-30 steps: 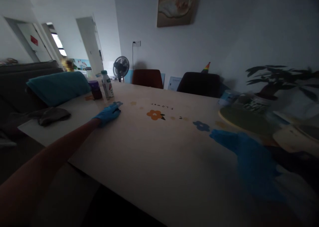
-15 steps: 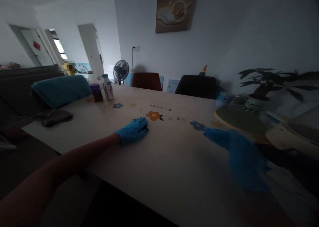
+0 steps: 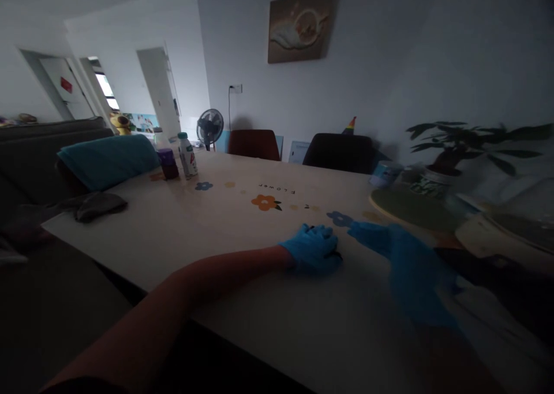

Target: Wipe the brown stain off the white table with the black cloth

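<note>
My left hand (image 3: 312,250), in a blue glove, presses on the white table (image 3: 208,221) in front of me. Its fingers curl over a small dark thing, of which only black edges show at the fingertips; its kind is hidden. Close by on the right, my right hand (image 3: 407,261) wears the same kind of blue glove. Its fingers stretch leftward toward a printed blue flower (image 3: 340,218), and nothing shows in them, though the picture is dim there. A printed orange flower (image 3: 264,202) lies beyond the left hand.
At the table's far left stand a white bottle (image 3: 187,156) and a purple-lidded jar (image 3: 168,164). A grey cloth (image 3: 100,205) lies on the left edge. On the right are a round green mat (image 3: 407,209), a potted plant (image 3: 437,177) and a pale bowl-like container (image 3: 480,232). Chairs (image 3: 254,145) stand behind.
My left hand has slid right across the table with the dark thing under it, from left of the orange flower to near my right hand. The right hand has hardly moved.
</note>
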{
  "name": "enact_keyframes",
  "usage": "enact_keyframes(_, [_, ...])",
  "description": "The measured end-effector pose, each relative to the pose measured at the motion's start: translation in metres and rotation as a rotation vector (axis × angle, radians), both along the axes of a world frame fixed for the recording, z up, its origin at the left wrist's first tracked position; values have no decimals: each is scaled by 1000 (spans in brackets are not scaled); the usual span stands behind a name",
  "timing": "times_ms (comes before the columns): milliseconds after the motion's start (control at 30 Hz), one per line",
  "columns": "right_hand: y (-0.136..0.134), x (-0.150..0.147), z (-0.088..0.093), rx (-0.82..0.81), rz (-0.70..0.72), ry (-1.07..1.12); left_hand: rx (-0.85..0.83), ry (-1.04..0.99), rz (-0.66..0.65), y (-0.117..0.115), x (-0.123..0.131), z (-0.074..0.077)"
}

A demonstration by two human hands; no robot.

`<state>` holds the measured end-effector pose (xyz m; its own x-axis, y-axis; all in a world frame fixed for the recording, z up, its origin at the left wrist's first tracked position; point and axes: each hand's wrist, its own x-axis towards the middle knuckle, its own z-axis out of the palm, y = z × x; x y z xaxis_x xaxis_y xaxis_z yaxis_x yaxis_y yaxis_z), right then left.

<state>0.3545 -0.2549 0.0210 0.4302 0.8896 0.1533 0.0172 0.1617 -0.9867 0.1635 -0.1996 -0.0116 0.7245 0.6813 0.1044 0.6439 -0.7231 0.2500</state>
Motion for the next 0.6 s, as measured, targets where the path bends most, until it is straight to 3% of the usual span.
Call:
enact_keyframes(133, [-6, -3, 8, -45, 4, -5, -22, 6, -22, 1, 25, -3])
enact_keyframes(267, [-4, 2, 4, -18, 22, -27, -35, -29, -34, 2, 32, -5])
enact_keyframes(600, [9, 12, -13, 6, -1, -59, -38, 22, -21, 17, 5, 0])
